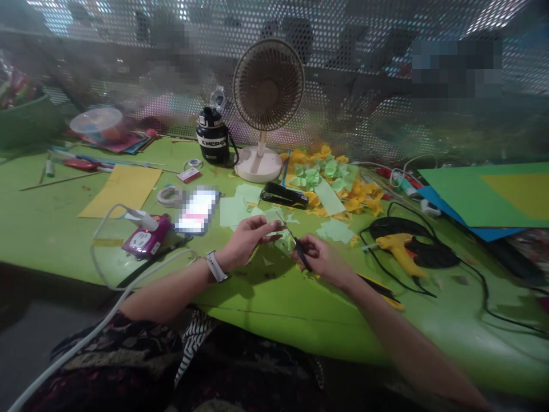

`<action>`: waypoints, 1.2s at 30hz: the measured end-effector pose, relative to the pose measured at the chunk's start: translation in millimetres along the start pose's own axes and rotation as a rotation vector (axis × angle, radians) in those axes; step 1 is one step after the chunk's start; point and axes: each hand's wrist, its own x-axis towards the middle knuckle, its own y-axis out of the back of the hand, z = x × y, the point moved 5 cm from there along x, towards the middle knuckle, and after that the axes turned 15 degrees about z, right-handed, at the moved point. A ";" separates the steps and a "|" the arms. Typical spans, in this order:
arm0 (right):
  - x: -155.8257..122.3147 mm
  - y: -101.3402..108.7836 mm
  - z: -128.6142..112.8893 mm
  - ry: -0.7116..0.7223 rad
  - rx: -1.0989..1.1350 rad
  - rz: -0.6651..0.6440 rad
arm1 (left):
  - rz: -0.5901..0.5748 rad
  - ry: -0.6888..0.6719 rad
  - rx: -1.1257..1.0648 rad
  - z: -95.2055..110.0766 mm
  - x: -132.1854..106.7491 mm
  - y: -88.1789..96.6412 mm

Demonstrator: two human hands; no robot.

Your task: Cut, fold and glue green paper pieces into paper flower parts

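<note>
Over a bright green tabletop (240,297), the right hand (321,260) is closed narrowly around a pair of slim black-handled scissors (299,250). Its fingers hide the finger loops, and the thin metal blades angle up and to the left. The left hand (251,240) pinches a small scrap of pale green paper (283,241) just beside the blades. Fingers and blur hide the scrap's outline, so its shape is hard to make out, and whether the blades touch it cannot be told. A white-strapped wristwatch (217,266) circles the left wrist. Beyond the hands lie loose pale green paper offcuts (234,210), a black stapler (283,195) and a heap of yellow and green paper cutouts (330,183). To the right sits a yellow hot glue gun (398,252). On the left, a phone (197,210) is pixelated beyond recognition.
</note>
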 end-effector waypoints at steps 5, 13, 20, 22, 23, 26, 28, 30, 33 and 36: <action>0.0 -2.7 0.5 -0.031 0.029 -0.011 | -0.009 0.028 0.025 -2.6 -0.8 -0.2; -1.1 -5.6 -0.4 -0.057 0.033 -0.021 | -0.002 0.059 0.029 -7.0 0.8 0.0; -0.2 -5.5 2.6 -0.033 0.019 -0.046 | 0.021 0.058 0.018 -6.0 -1.2 -0.1; 0.1 -5.4 3.2 -0.037 0.020 -0.040 | 0.026 0.059 0.015 -6.1 -1.1 0.0; 0.2 -5.5 3.2 -0.040 0.019 -0.036 | 0.026 0.058 0.014 -6.3 -0.9 0.1; -0.2 -5.7 1.7 -0.047 0.011 -0.026 | 0.015 0.057 0.012 -7.3 0.0 0.5; -0.7 -5.8 -0.4 -0.043 0.004 -0.022 | 0.012 0.059 0.013 -8.4 0.6 1.1; -1.0 -5.7 -2.3 -0.038 -0.006 -0.015 | 0.011 0.061 0.011 -9.6 1.2 1.6; -0.7 -5.4 -3.3 -0.034 -0.013 -0.003 | 0.003 0.064 0.001 -10.7 2.0 1.5; 0.3 -5.3 -1.7 -0.030 -0.009 0.004 | 0.003 0.072 -0.004 -11.4 2.4 1.3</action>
